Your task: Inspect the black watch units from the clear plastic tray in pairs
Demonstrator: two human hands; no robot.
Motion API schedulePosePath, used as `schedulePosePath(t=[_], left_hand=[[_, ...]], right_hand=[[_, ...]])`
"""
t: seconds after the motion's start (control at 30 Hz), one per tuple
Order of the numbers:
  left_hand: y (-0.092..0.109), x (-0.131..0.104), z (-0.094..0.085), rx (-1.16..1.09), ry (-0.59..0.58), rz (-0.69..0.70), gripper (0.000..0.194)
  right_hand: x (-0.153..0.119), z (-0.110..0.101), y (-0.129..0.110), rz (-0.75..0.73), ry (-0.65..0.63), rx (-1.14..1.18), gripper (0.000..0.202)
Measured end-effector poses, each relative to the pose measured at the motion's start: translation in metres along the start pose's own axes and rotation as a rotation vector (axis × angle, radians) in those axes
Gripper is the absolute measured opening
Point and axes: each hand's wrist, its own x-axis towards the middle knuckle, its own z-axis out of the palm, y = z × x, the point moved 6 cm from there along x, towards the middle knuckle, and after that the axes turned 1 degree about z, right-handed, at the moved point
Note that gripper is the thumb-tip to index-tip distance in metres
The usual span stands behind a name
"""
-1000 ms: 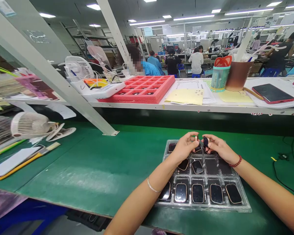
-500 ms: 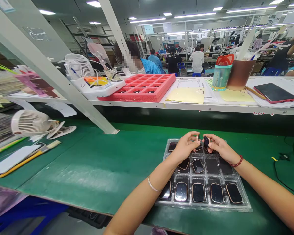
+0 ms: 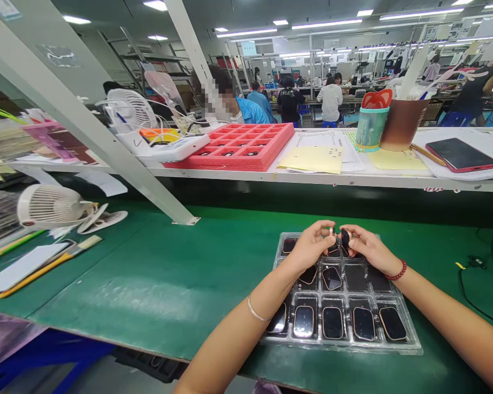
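watches (image 3: 332,323): dark screens, gold-ish rims, lying in a clear tray (image 3: 345,347), a couple sitting crooked in their pockets
left hand (image 3: 311,246): fingertips pinched on a gold-edged piece (image 3: 331,232), seen edge-on
right hand (image 3: 367,247): pinched shut too — on a dark-faced piece (image 3: 345,237), upright over the tray's far row
bench (image 3: 148,273): green top, fan (image 3: 49,206) and brush (image 3: 49,272) off left
shelf (image 3: 238,175): red compartment tray (image 3: 246,162), phone (image 3: 462,153)
room: busy workshop — people (image 3: 331,102) under strip lights
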Motion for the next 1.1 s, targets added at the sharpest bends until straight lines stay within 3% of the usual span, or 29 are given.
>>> schedulePosePath(t=[0.37,0.6,0.73,0.93,1.1], left_hand=[[-0.016,0.007,-0.006,-0.015,0.032,-0.048,0.043],[-0.012,0.006,-0.003,-0.014,0.009,-0.051,0.053],[-0.011,0.006,-0.002,0.002,0.004,-0.038,0.05],[-0.008,0.006,-0.002,0.025,0.012,0.047,0.032],[-0.011,0.007,0.0,0.045,-0.011,0.024,0.045]], right_hand=[[0.001,-0.003,0.006,0.065,0.022,0.045,0.046],[0.002,-0.003,0.006,0.067,0.029,0.056,0.044],[0.001,0.0,0.002,0.047,0.002,0.02,0.034],[0.001,0.003,-0.001,0.053,-0.023,-0.004,0.039],[0.001,0.003,-0.001,0.034,-0.022,-0.026,0.04]])
